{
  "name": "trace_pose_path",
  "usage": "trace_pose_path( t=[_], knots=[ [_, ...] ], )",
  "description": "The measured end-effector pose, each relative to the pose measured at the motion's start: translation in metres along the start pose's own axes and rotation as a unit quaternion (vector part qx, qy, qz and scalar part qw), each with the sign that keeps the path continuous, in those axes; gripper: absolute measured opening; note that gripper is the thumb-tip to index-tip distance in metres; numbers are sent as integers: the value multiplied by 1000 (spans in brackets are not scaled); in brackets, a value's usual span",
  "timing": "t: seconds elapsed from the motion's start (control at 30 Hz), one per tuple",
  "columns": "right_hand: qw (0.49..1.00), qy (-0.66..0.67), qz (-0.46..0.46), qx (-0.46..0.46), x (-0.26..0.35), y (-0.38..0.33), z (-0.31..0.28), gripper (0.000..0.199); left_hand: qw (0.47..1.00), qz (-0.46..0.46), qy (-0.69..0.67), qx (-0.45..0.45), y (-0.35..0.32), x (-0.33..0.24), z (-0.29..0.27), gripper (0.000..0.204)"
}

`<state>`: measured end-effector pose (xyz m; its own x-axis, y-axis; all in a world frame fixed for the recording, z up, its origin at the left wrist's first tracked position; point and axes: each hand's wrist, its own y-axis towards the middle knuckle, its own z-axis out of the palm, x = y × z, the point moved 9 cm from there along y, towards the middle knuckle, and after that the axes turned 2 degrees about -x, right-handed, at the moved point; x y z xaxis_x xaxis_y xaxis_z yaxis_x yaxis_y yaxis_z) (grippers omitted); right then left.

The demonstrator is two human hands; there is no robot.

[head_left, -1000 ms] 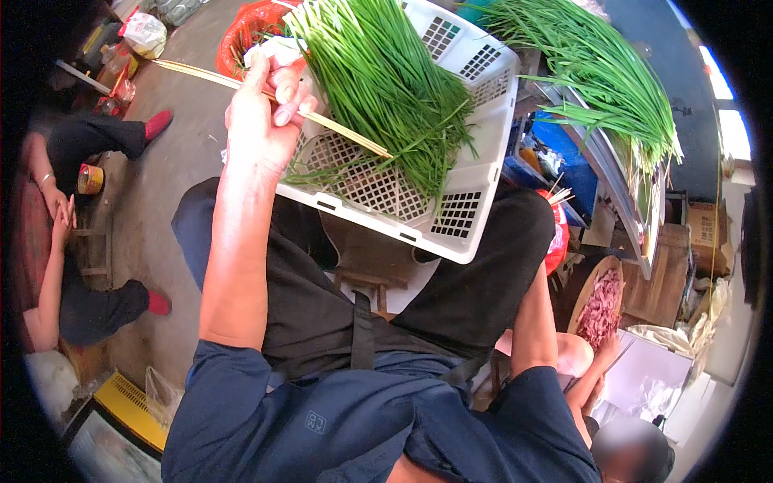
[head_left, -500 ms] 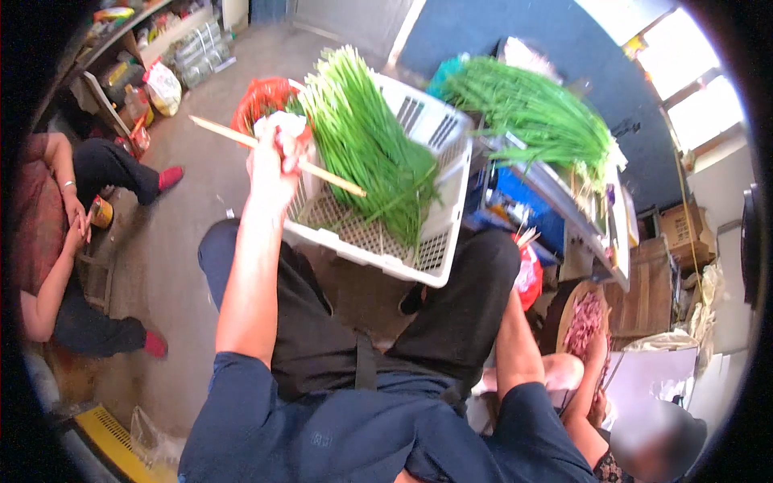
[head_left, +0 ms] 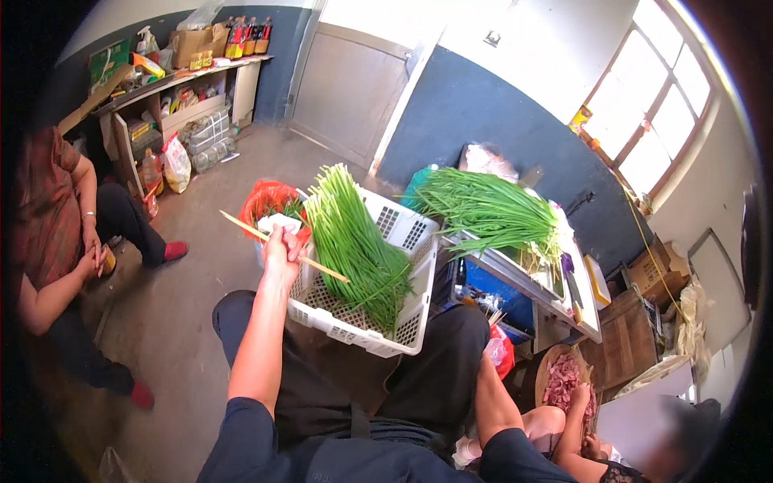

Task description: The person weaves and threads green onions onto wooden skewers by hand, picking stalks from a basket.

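My left hand [head_left: 281, 245] is closed round a long, pale wooden stick [head_left: 241, 225], held slantwise over the left rim of a white plastic crate [head_left: 386, 348]. Inside the crate lies a big bundle of long green stalks, apparently garlic chives [head_left: 354, 249], their pale ends toward the far side. Just beyond my left hand is a crumpled white piece [head_left: 283, 220]; I cannot tell whether the hand touches it. My right forearm [head_left: 491, 394] runs up beside my right knee. The right hand itself is hidden there, near a red bag [head_left: 501, 352] with thin sticks above it.
A red bag of greens [head_left: 266, 201] stands left of the crate. More long greens [head_left: 491, 209] lie on the table at right, with a knife [head_left: 574, 294] near its edge. One person [head_left: 56, 209] sits at left; another person's hand [head_left: 580, 396] is at cut meat [head_left: 564, 378].
The view has tipped upward, bringing more wall, shelf and window into sight. My left hand still grips the stick over the crate's left side, at nearly the same slant.
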<state>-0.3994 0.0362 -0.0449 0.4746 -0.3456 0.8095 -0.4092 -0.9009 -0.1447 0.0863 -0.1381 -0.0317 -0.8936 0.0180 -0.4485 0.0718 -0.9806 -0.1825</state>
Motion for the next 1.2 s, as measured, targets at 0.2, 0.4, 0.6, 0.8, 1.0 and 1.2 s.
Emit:
trace_pose_path(
  t=[0.2, 0.4, 0.6, 0.8, 1.0, 1.2],
  knots=[
    [1000, 10, 0, 0, -3, -2, -5, 21, 999, -3, 39, -18, 5, 11, -2, 31],
    [1000, 17, -2, 7, -2, -6, -4, 21, 1000, -21, 15, -16, 11, 13, -11, 32],
    [1000, 20, 6, 10, -9, -11, 0, 22, 999, -41, -14, 16, 9, 22, 2, 36],
    [1000, 26, 9, 11, -9, -13, 1, 22, 999, -31, -1, -18, 14, 19, -7, 38],
    [999, 31, 8, 18, -11, -16, 6, 23, 999, -32, -9, -8, 16, 21, -7, 36],
    [999, 37, 10, 16, -15, -19, 8, 23, 999, -44, -9, -5, 19, 26, -10, 36]
  ],
)
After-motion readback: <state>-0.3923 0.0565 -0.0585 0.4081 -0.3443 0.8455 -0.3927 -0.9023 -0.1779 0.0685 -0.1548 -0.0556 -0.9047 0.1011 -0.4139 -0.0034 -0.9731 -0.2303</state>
